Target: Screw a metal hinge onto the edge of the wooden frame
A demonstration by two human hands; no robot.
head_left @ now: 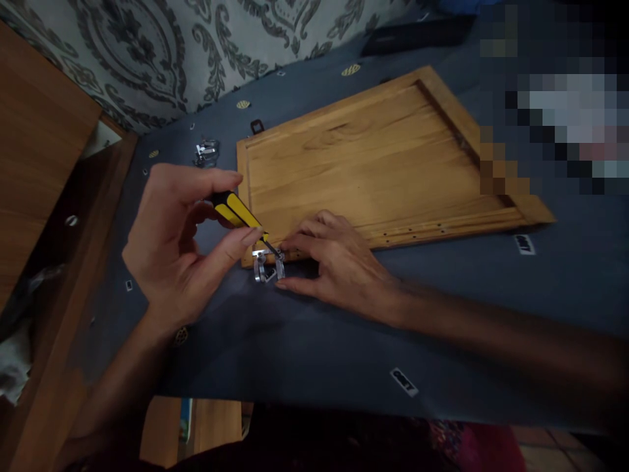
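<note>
My left hand (181, 242) is closed around the handle of a yellow and black screwdriver (242, 213). The screwdriver slants down to the right, its tip at a silver metal hinge (260, 267). That hinge sits on the near left corner of a framed wooden door panel (363, 157), which lies flat. Reaching in from the right, my right hand (339, 265) grips the hinge and the panel's edge, with fingers on the wood and thumb below. Small dark holes run along the panel's near edge.
More silver hinges (207, 152) lie beyond my left hand on the dark blue patterned cloth (334, 354). A small dark square piece (256, 126) rests by the panel's far edge. Wooden furniture (44, 157) stands at left, patterned fabric (206, 46) behind. The upper right is pixelated.
</note>
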